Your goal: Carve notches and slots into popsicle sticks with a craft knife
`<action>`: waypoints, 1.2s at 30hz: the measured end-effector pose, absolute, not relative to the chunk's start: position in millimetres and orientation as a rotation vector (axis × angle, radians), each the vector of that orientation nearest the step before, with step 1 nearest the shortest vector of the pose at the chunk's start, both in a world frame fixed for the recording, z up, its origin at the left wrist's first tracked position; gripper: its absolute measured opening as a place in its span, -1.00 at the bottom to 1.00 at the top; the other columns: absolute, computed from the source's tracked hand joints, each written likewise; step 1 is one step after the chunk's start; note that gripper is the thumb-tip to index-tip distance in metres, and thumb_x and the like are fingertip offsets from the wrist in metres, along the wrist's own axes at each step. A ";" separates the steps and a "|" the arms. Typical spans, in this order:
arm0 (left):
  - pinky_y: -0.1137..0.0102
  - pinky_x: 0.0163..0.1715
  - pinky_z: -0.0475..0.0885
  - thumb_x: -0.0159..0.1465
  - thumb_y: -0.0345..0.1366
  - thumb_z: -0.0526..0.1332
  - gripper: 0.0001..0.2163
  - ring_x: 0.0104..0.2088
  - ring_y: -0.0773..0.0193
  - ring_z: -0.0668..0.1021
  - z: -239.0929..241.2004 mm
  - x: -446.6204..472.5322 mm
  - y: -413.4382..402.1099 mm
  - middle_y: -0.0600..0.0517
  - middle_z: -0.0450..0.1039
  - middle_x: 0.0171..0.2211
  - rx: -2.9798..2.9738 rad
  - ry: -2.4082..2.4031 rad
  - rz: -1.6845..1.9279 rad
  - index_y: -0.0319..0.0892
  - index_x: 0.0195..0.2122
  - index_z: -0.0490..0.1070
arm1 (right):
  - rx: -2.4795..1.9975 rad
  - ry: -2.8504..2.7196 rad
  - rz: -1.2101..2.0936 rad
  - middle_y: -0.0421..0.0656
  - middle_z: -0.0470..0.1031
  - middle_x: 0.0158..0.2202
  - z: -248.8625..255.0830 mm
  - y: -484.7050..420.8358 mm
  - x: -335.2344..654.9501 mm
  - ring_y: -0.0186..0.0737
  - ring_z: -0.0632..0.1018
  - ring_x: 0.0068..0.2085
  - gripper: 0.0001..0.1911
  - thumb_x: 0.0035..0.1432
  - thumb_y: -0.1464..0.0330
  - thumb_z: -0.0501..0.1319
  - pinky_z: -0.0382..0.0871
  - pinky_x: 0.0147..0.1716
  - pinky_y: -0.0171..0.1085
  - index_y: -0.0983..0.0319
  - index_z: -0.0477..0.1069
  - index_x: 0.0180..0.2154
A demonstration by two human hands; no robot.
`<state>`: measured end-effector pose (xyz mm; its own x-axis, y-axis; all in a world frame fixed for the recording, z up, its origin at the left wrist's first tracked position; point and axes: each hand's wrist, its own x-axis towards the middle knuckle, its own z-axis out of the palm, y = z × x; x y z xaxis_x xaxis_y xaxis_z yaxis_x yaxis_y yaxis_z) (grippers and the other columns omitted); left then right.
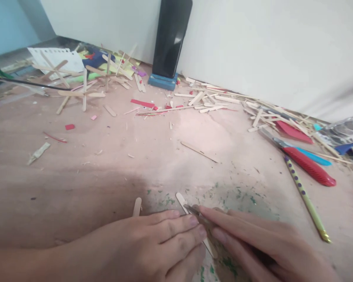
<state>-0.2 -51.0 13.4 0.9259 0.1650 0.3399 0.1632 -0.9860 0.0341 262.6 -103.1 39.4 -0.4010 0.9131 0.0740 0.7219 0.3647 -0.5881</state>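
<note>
Worktable (85, 184), one, strewn with scraps and green flecks; in use by a person, two bare hands.

Left hand (164, 243): fingers together, nearly straight, laid across the wooden stick; thumb out of sight, so whether it grips from beneath cannot be told.

Right hand (261, 243): index finger and thumb drawn close on a small metal blade (191, 209), its tip against the stick.

Wooden stick (180, 198), pale, rounded end: on the table, slanting beneath the left fingertips, both ends showing.

Second stick (137, 206): one end emerging from under the left hand, remainder hidden.

Step in hand, as judged: cutting or scoring the stick. Next move appears to call for firm pressure on the wood, a steady blade and left fingertips clear of its edge.

Nearby, right: red-handled tool (310, 166); spotted pencil (307, 199).

Behind: black phone (170, 39) in a blue stand (163, 81).

Brands, labels, writing: none legible, pencil included
</note>
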 end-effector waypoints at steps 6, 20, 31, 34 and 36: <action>0.36 0.42 0.23 0.59 -0.35 -0.02 -0.63 0.32 0.25 0.47 13.9 -1.3 -51.3 0.07 0.49 0.30 3.087 0.232 0.548 -0.18 0.26 0.49 | -1.367 -2.351 0.620 -0.26 0.59 -0.31 38.6 -103.0 263.1 -0.42 0.63 -0.40 -0.56 0.49 0.47 0.06 0.55 -0.41 -0.48 0.07 0.40 0.28; 0.37 0.36 0.34 0.57 -0.40 -0.09 -0.59 0.26 0.27 0.55 17.8 5.0 -48.0 0.07 0.56 0.22 3.102 0.255 0.565 -0.22 0.19 0.53 | -1.239 -2.467 0.377 -0.26 0.51 -0.42 29.3 -100.1 264.2 -0.38 0.54 -0.53 -0.54 0.45 0.50 0.06 0.38 -0.61 -0.38 0.22 0.37 0.30; 0.35 0.37 0.35 0.57 -0.41 -0.08 -0.59 0.27 0.23 0.55 19.6 4.4 -50.7 0.01 0.56 0.23 3.097 0.248 0.541 -0.25 0.21 0.52 | -1.288 -2.448 0.071 -0.17 0.53 -0.46 25.5 -112.9 270.2 -0.22 0.56 -0.49 -0.58 0.41 0.23 0.22 0.55 -0.52 -0.31 0.11 0.54 0.23; 0.35 0.37 0.34 0.57 -0.40 -0.07 -0.59 0.26 0.21 0.55 21.1 5.4 -50.2 -0.01 0.57 0.22 3.075 0.251 0.538 -0.27 0.20 0.53 | -1.303 -2.430 0.036 -0.16 0.53 -0.46 23.4 -117.3 273.9 -0.20 0.57 -0.48 -0.57 0.40 0.20 0.22 0.59 -0.49 -0.29 0.09 0.54 0.22; 0.36 0.38 0.33 0.58 -0.39 -0.07 -0.60 0.26 0.24 0.56 21.5 5.0 -48.9 0.00 0.56 0.22 3.040 0.265 0.553 -0.27 0.19 0.54 | -1.310 -2.420 0.037 -0.16 0.54 -0.46 21.4 -118.8 276.4 -0.20 0.57 -0.49 -0.57 0.40 0.22 0.22 0.59 -0.50 -0.29 0.08 0.53 0.24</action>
<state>5.0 -48.9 21.5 0.9218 0.1746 0.3461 0.1603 -0.9846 0.0699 276.4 -118.8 21.4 -0.4889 0.8108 0.3218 0.8005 0.5636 -0.2039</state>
